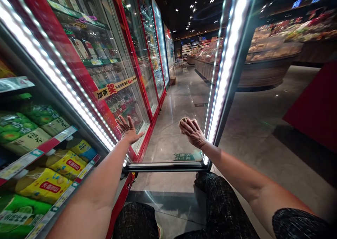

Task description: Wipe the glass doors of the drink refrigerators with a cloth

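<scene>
An opened glass cooler door (pixel 168 166), framed in dark metal with bright light strips down both sides, stands in front of me. Against the right part of its pane, my right hand (pixel 194 131) presses a crumpled brownish cloth (pixel 183 125), its fingers laid over it. My left hand (pixel 128 130) has its fingers spread, palm toward the glass near the left light strip, and holds nothing. Whether that palm touches the pane I cannot tell. Low on the glass, near the right corner, is a green sticker (pixel 187 156) with lettering seen from behind.
On my left, cooler shelves (pixel 39 156) hold green and yellow bottle packs. Beyond the pane, red-framed drink coolers (pixel 143 91) line the aisle. A rounded display stand (pixel 263 70) and a red panel (pixel 313 116) are on the right. My knees (pixel 137 219) are bent below the door.
</scene>
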The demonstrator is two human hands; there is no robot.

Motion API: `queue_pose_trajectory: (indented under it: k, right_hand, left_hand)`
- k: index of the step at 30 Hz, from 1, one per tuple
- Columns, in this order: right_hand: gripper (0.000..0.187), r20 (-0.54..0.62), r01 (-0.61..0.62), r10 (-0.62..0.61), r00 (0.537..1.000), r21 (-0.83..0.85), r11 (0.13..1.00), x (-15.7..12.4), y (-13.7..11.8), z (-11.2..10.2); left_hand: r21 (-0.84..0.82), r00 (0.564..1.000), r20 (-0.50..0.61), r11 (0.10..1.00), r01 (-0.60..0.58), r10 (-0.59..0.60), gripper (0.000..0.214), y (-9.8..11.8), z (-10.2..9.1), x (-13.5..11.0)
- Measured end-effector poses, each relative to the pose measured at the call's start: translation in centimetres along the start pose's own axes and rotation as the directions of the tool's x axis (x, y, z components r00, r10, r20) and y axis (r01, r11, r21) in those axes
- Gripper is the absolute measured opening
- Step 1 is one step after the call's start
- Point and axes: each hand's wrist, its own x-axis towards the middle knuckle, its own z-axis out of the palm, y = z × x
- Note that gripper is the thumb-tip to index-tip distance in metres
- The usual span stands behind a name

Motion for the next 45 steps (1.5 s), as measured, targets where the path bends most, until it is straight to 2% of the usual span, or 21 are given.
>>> queue_pose_trajectory:
  k: [3,6,10,14,16,19,22,25,31,34,40,42,45]
  right_hand:
    - [0.064,-0.007,-0.085,0.085,0.996,0.009,0.996,0.8,0.0,0.2]
    - [0.065,0.031,-0.118,0.116,0.993,0.053,0.992,0.4,-0.5,0.8]
    - [0.063,0.062,-0.096,0.093,0.994,0.051,0.994,-3.0,-1.0,1.5]
    - [0.068,0.000,-0.186,0.186,0.983,-0.011,0.982,-5.9,-0.6,1.3]
    - [0.074,-0.093,-0.244,0.240,0.966,-0.039,0.969,-5.6,-0.1,0.8]
    - [0.080,-0.243,-0.337,0.314,0.918,-0.061,0.939,-2.9,0.9,0.0]
    - [0.081,-0.293,-0.377,0.351,0.889,-0.034,0.926,-0.6,1.5,-0.2]
    - [0.082,-0.256,-0.371,0.348,0.902,-0.042,0.928,-1.3,1.4,0.2]
    - [0.077,-0.092,-0.296,0.287,0.954,-0.113,0.948,-6.4,0.8,-0.5]
    - [0.070,-0.097,-0.267,0.256,0.962,-0.140,0.953,-5.8,2.1,-2.0]
    - [0.058,-0.203,-0.316,0.277,0.939,-0.192,0.929,-1.3,6.3,-5.6]
    - [0.059,-0.215,-0.341,0.293,0.932,-0.238,0.909,-1.8,6.4,-5.9]
    - [0.062,-0.157,-0.356,0.327,0.932,-0.235,0.904,-4.8,4.7,-5.3]
  left_hand:
    - [-0.012,1.000,-0.001,1.000,-0.002,0.002,0.120,0.3,-0.1,-0.1]
    - [-0.022,1.000,0.002,1.000,0.003,-0.003,0.120,0.6,-0.4,-0.2]
    - [-0.012,1.000,0.013,1.000,0.014,-0.014,0.122,0.9,-0.7,-0.3]
    - [0.003,1.000,-0.001,1.000,0.009,-0.009,0.122,0.8,-0.6,-0.4]
    - [0.016,1.000,-0.009,1.000,0.009,-0.009,0.122,0.8,-0.5,-0.4]
    - [0.026,1.000,-0.026,1.000,0.007,-0.007,0.121,0.8,-0.3,-0.3]
    - [0.024,0.999,-0.038,1.000,0.012,-0.011,0.121,0.9,0.0,-0.2]
    - [0.019,0.999,-0.032,0.999,0.026,-0.025,0.123,1.1,0.1,-0.2]
    - [-0.018,0.999,-0.036,0.999,0.037,-0.038,0.126,1.3,0.1,-0.2]
    - [-0.024,0.997,-0.055,0.998,0.050,-0.051,0.132,1.3,0.4,-0.2]
    - [-0.046,0.994,-0.083,0.997,0.061,-0.065,0.137,1.3,0.7,-0.2]
    - [-0.057,0.995,-0.083,0.997,0.057,-0.061,0.137,1.2,0.8,-0.2]
    - [-0.050,0.995,-0.078,0.997,0.058,-0.062,0.137,1.0,0.9,-0.2]
